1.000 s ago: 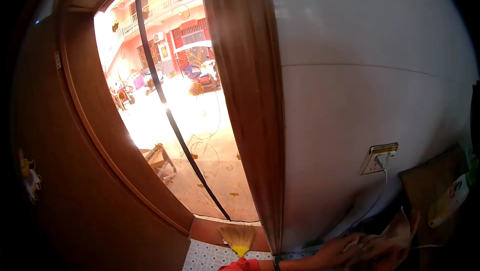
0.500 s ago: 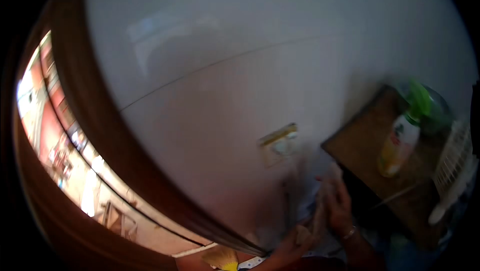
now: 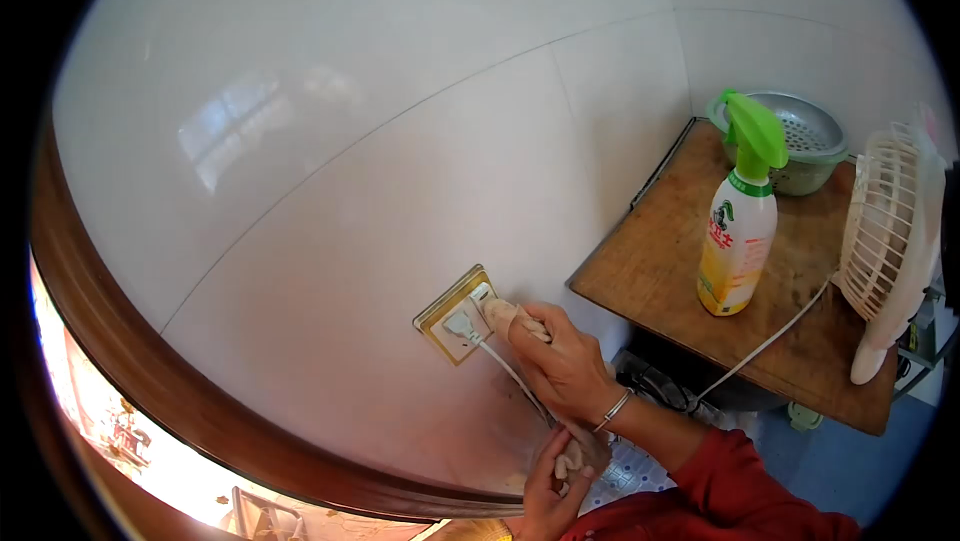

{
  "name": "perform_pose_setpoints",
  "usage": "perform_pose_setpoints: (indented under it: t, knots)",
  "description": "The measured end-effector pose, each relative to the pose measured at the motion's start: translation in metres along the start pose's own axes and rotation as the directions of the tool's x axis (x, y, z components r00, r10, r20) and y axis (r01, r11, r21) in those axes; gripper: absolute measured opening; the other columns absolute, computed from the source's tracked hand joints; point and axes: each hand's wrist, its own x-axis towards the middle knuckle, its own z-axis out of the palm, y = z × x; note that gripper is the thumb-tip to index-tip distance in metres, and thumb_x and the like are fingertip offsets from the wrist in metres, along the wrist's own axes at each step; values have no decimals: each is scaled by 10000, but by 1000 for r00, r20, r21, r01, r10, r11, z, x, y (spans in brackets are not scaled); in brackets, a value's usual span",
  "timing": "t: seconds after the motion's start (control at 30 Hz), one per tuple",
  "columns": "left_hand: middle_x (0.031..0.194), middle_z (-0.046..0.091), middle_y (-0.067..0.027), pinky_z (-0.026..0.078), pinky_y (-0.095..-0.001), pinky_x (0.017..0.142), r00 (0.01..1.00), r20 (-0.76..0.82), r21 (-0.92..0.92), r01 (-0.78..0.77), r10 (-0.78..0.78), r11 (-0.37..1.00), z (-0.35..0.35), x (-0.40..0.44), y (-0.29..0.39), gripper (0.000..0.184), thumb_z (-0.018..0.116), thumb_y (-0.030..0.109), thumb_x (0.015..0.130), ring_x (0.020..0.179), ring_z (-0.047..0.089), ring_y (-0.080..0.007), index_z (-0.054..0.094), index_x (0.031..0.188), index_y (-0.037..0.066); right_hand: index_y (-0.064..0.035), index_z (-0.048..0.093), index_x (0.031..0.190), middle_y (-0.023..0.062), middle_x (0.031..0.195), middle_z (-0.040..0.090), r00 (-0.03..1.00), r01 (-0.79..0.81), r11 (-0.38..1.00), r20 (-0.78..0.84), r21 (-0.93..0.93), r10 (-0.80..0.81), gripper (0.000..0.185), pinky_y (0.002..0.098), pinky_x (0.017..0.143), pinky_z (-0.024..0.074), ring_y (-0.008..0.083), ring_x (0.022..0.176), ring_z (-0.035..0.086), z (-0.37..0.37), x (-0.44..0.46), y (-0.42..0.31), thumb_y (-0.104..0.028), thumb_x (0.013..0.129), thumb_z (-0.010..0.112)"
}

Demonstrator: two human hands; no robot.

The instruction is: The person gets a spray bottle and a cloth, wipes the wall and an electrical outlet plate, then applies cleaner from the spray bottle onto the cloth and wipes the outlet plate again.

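Note:
My right hand (image 3: 565,366), with a silver bracelet at the wrist, presses a bunched beige cloth (image 3: 503,317) against the right side of the gold-framed wall socket (image 3: 455,313). A white plug (image 3: 462,325) sits in the socket, its cord running down behind my hands. Below, my left hand (image 3: 552,497) is closed around another bunched part of the cloth, close under my right wrist.
On the right, a wooden tabletop (image 3: 640,286) bears a spray bottle (image 3: 738,241) with a green nozzle, a metal colander (image 3: 795,131) in a basin and a white fan (image 3: 885,231). A brown door frame (image 3: 190,406) curves along the lower left. A broom (image 3: 475,531) is at the bottom.
The view has swung right from the doorway to the wall and table. My right hand has come up to the socket with the cloth; my left hand stays lower, gripping cloth.

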Motion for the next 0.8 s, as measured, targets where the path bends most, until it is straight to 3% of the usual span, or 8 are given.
perform_pose_setpoints:
  t: [0.13,0.23,0.43,0.53,0.63,0.7,0.73,0.8]
  knots:
    - [1396,477,-176,351,-365,1071,1000,-19,-1,3,-3,1000,-3,5,-10,542,632,143,916,1289,458,-267,436,1397,-11,-151,640,1177,169,1198,560,999,43,996,0,-81,-43,362,382,697,564,333,874,660,9,5,4,-69,824,632]
    - [1403,468,-186,323,-373,1092,998,-26,-58,-64,63,996,-1,7,-9,547,636,144,912,1323,423,-278,435,1396,-13,-174,607,1239,121,1177,546,996,85,989,0,-117,-86,500,378,701,566,295,941,634,13,-1,12,-27,761,617]
    - [1406,459,-187,317,-375,1096,995,94,-98,44,-35,994,-3,9,-20,517,633,130,909,1333,412,-286,460,1376,-7,-176,616,1231,118,1131,574,998,68,990,10,-123,-67,516,365,683,563,287,928,632,22,-18,22,-23,739,627]
    - [1400,469,-183,322,-376,1091,996,40,-17,-78,79,997,-2,9,-14,495,636,136,908,1327,421,-291,482,1358,-2,-176,626,1225,121,1123,579,998,63,989,-20,-133,-66,536,363,670,559,286,928,630,20,-12,20,-18,712,629]
    - [1406,470,-183,326,-379,1087,999,12,-22,40,-39,999,-3,12,-7,482,639,136,904,1326,426,-297,497,1345,0,-171,642,1203,117,1105,584,986,140,975,-64,-170,-153,532,354,654,556,277,905,634,15,2,16,-22,693,630]
    - [1405,473,-184,329,-379,1082,985,-24,90,-167,169,982,-2,15,3,481,633,132,905,1326,426,-297,495,1347,1,-170,639,1210,110,1073,591,981,165,967,-72,-193,-182,545,350,655,553,268,873,634,15,4,17,-16,687,622]
    - [1405,473,-184,329,-379,1082,985,-25,89,-168,171,982,-2,15,-3,481,633,132,905,1326,426,-297,495,1347,1,-170,639,1210,110,1073,591,980,167,967,-71,-193,-184,545,350,655,553,268,873,634,16,2,17,-16,687,622]
    - [1411,465,-188,328,-378,1082,998,55,3,6,-6,1000,-4,14,-14,468,622,124,907,1322,430,-303,500,1342,0,-177,626,1234,99,1048,593,992,116,976,-26,-184,-122,574,350,671,549,266,857,629,19,-9,18,-5,687,608]
